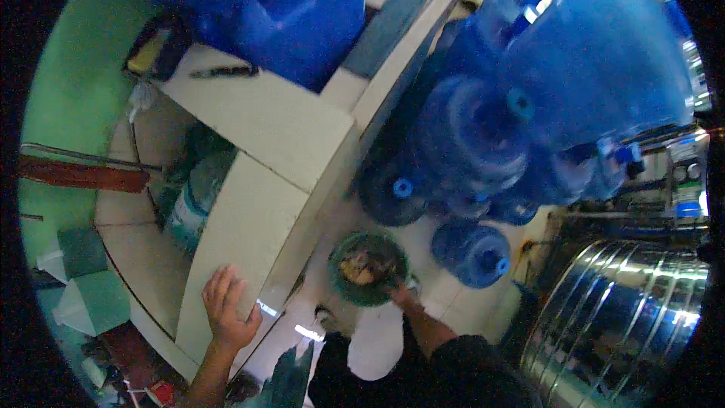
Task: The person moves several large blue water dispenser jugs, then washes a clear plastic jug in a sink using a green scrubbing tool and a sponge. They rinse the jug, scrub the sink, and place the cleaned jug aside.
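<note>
My left hand (224, 304) lies on the cream tiled ledge (249, 204), its fingers stretched out over the edge tile, holding nothing. Lower down, my right hand (400, 295) grips the rim of a round green bin (349, 287) near my feet. Pale and brownish loose contents (362, 268) show inside the bin, too dim to name. The fingertips of my right hand are partly lost in shadow.
Blue water jugs (468, 136) stand stacked on the right, one jug (472, 253) lying near the bin. A shiny ribbed metal tank (619, 317) is at lower right. Blue containers (294, 30) sit on the ledge. A clear bottle (189, 208) lies in the tiled recess.
</note>
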`<state>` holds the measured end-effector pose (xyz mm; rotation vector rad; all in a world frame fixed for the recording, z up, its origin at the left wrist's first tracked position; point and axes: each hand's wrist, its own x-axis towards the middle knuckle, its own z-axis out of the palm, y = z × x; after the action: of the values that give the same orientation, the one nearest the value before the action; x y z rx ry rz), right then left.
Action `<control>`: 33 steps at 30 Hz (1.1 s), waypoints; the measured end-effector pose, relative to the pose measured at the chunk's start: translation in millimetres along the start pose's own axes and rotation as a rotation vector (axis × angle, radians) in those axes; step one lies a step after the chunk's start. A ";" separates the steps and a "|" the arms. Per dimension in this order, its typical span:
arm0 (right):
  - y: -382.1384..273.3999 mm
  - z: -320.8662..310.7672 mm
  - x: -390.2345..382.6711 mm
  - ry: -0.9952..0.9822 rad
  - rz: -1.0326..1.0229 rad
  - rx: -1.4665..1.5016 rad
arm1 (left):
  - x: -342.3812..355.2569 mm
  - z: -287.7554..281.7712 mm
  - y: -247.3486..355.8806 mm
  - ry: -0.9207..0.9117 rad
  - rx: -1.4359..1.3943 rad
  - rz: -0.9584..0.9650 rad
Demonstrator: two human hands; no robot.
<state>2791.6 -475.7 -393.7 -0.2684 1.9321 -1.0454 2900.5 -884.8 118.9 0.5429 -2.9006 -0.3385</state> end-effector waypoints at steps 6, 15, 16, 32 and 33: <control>-142.8 -46.4 -59.1 -0.412 -0.023 0.496 | 0.4 -3.2 2.8 0.058 -0.053 0.005; -460.8 -51.9 -135.3 0.274 -0.634 -0.316 | 3.5 -14.9 -4.3 0.178 -0.266 0.056; -500.2 -46.2 -134.7 0.346 -0.820 -0.343 | 2.8 -18.4 -6.0 0.214 -0.364 0.050; -780.1 147.1 36.5 -0.632 -0.919 -1.334 | -153.6 -78.1 -184.9 0.121 0.028 -0.655; -782.0 159.5 59.6 -0.639 -0.844 -1.441 | -150.7 -77.3 -184.7 0.117 0.005 -0.688</control>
<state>2720.0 -1082.6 123.1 -2.0275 1.5858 0.2462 3116.9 -1010.9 127.6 1.4980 -2.5115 -0.3633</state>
